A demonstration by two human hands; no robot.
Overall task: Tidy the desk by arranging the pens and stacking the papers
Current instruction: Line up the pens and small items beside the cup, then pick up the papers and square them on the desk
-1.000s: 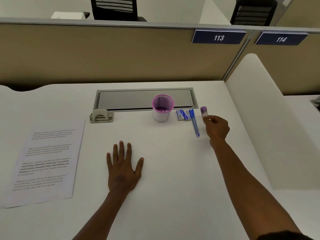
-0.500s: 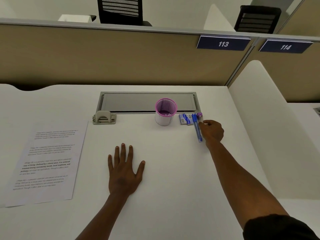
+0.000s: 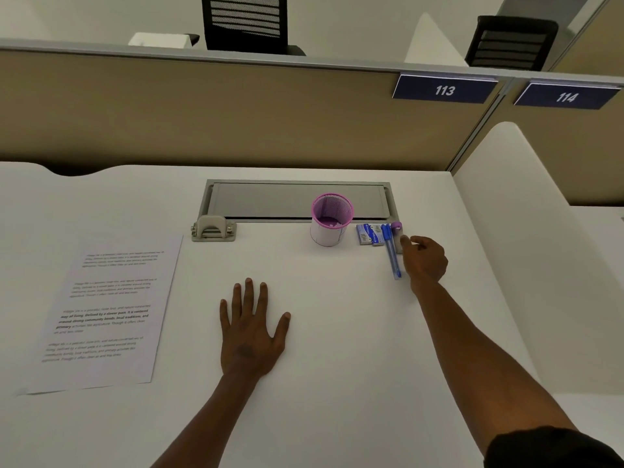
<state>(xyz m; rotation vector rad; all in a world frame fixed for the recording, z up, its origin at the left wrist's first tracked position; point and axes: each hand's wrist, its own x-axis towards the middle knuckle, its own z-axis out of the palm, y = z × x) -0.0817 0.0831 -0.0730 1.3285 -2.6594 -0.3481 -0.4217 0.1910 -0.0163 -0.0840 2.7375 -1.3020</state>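
Observation:
A blue pen (image 3: 391,255) lies on the white desk (image 3: 337,332), right of a purple mesh pen holder (image 3: 331,219). Right beside the pen sits a small purple-capped tube (image 3: 397,231). My right hand (image 3: 423,260) rests just right of the pen, with thumb and fingertips pinched on the tube's lower end. My left hand (image 3: 251,327) lies flat on the desk, fingers spread, holding nothing. A printed sheet of paper (image 3: 104,309) lies at the left of the desk.
Two small blue boxes (image 3: 368,234) sit between the holder and the pen. A grey hole punch (image 3: 213,228) stands left of a grey cable-tray lid (image 3: 270,201). A tan partition (image 3: 202,123) runs behind the desk, and a white divider (image 3: 506,248) rises on the right.
My right hand carried the purple-capped tube leftward and down from the air to a spot beside the blue pen. The left hand stayed flat on the desk.

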